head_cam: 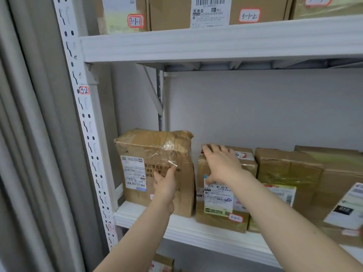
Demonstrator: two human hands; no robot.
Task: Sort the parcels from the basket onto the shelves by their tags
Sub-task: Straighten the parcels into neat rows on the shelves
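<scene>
While your left hand (165, 185) presses flat on the tall parcel (141, 154), probably seating it at the row's left end | right hand (222, 163) spread over the 3-2-2 parcel (220, 214), likely steadying it | both parcels upright on the shelf (186, 230), just beside each other

Tall box (137, 150): brown, taped, upright at the left end of the middle shelf (196, 232). Second box (216, 220): lower, just beside it on the right, red-edged tag (235, 218) reading 3-2-2 on its front. Further boxes (284, 167) stand to its right.
</scene>
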